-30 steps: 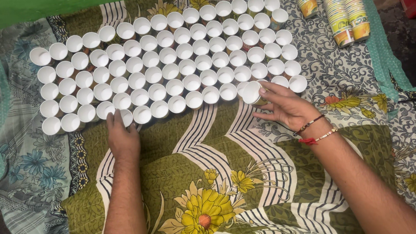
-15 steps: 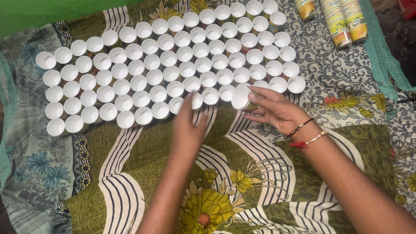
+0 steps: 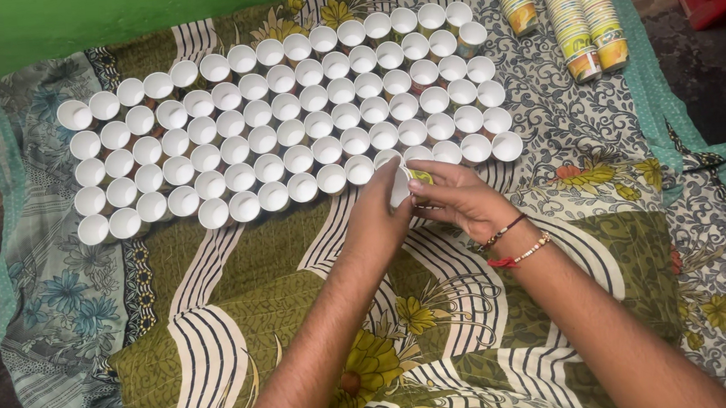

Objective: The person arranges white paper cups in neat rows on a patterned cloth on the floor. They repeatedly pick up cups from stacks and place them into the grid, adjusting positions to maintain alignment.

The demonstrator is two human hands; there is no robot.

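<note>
One head-worn view, looking steeply down and forward; close over the patterned cloth (image 3: 243,326); forearms enter from the near edge; rows of paper cups (image 3: 288,123) lie far, green wall (image 3: 64,25) beyond.

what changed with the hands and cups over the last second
The left hand left the lower-left edge of the cup grid and swept right to meet the right hand. Both now grip the small stack of cups, which the right hand held alone before. The grid, the cup sleeves and the floral cloth stayed put.

Soft even light, sharp, faint shadows
</note>
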